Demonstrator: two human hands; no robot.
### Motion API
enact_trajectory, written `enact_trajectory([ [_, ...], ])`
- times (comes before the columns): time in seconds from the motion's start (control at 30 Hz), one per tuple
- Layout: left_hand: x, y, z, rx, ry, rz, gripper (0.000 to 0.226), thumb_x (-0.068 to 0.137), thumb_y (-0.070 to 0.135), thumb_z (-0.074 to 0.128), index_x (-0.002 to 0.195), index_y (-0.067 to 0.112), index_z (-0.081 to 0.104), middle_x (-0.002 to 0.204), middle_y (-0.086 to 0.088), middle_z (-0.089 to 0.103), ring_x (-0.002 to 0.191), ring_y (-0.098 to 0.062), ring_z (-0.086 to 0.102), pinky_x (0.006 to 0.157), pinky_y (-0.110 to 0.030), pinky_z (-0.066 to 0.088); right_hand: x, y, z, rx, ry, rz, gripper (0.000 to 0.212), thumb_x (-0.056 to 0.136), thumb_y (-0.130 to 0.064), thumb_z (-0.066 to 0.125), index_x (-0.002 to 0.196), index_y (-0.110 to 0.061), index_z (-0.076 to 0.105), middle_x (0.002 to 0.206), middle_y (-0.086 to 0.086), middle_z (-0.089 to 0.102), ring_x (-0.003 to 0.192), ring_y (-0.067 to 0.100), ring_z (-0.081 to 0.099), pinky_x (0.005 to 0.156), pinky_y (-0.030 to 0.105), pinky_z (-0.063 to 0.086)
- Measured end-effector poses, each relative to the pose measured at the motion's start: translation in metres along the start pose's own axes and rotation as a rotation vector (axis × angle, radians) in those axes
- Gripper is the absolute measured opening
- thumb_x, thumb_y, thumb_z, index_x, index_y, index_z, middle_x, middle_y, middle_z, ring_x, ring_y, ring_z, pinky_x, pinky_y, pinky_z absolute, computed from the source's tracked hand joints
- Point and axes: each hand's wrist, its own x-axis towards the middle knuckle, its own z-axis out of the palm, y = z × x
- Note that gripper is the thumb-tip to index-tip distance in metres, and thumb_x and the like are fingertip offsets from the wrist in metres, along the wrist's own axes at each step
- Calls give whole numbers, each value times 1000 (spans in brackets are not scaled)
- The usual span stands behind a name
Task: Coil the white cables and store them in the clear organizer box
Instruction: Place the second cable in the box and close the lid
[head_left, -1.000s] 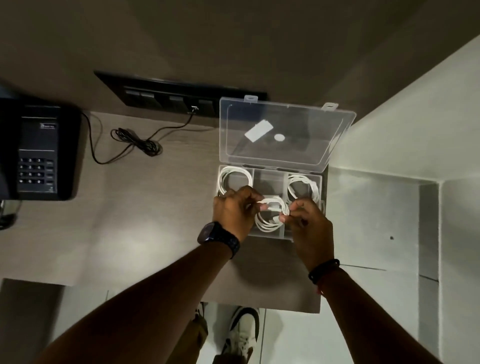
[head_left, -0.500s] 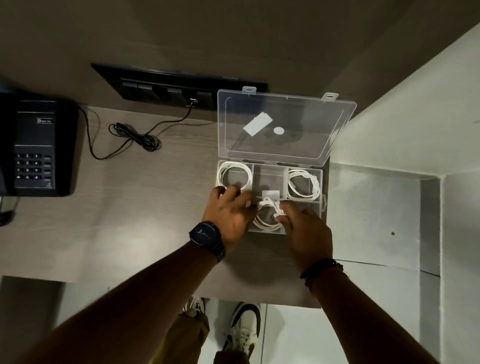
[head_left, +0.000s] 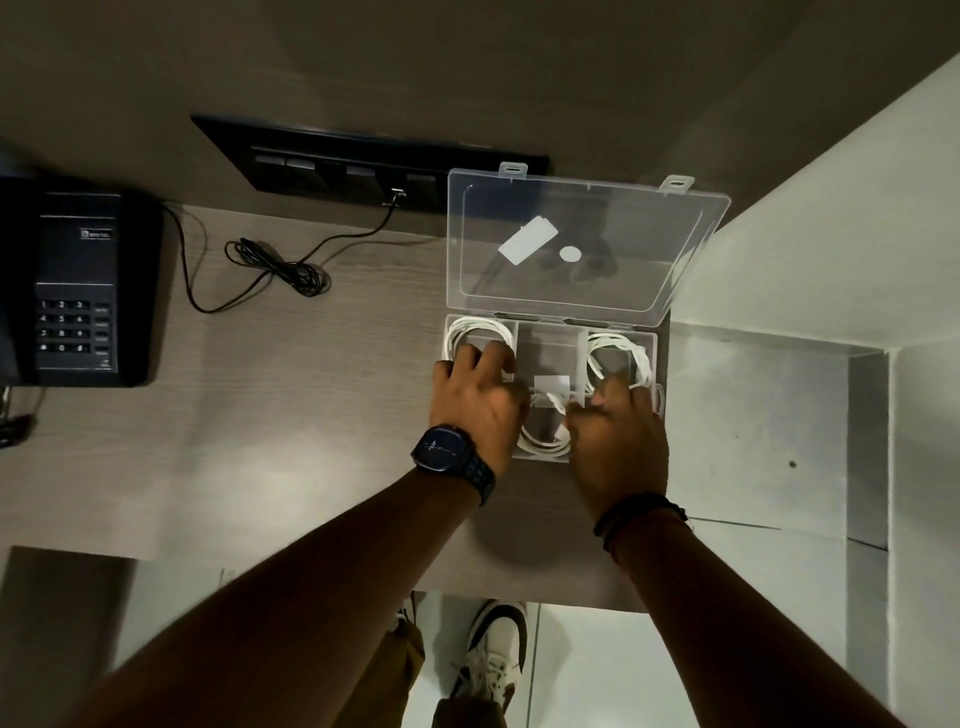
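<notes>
Clear organizer box (head_left: 655, 347) sits on the desk (head_left: 311, 415), lid (head_left: 582, 244) propped open at the box's far side.

Three coiled white cables inside:
- far-left compartment: left coil (head_left: 470, 332), partly under the left fingers
- far-right compartment: right coil (head_left: 613, 349)
- near-middle compartment: middle coil (head_left: 543, 441), loop resting against the box's near wall, plug ends pointing up toward the box centre

Left hand (head_left: 475, 405): palm down over the left side of the box, fingers spread, tips lying on the left coil. Flat contact, no pinch. Thumb side just beside the middle coil.

Right hand (head_left: 618, 441): over the near-right part of the box, fingers bent down into it. The middle coil lies just left of this grip, its right edge running under the fingers. Fingertips hidden behind the knuckles, so can't tell whether the grip is pinching the cable or only pressing on it.

Left of the box on the desk: black cable (head_left: 280, 270), then a black phone (head_left: 78, 286) further left.
</notes>
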Motion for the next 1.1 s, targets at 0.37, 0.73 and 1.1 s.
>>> enact_trajectory([
  [0.37, -5, 3, -2, 243, -352, 299, 39, 86, 28, 58, 124, 22, 55, 142, -2, 30, 132, -30, 23, 108, -51, 22, 8, -17, -1, -99, -191, -79, 19, 59, 0, 78, 67, 8, 63, 77, 25, 63, 64, 44, 61, 49, 39, 51],
  [0.73, 2, -5, -2, -20, -180, 125, 25, 86, 29, 52, 102, 23, 71, 138, 4, 38, 115, -23, 28, 93, -35, 17, 7, -4, 4, 22, -185, 32, 13, 74, -5, 62, 63, -5, 70, 76, 18, 65, 60, 36, 63, 57, 33, 51],
  [1.1, 65, -24, -71, -132, 373, -144, 79, 64, 50, 77, 132, 24, 47, 135, -15, 47, 118, -36, 47, 88, -47, 42, 74, -4, -72, 120, 293, 90, 67, 75, -30, 76, 132, -10, 47, 136, 25, 46, 124, 38, 46, 96, 47, 44],
])
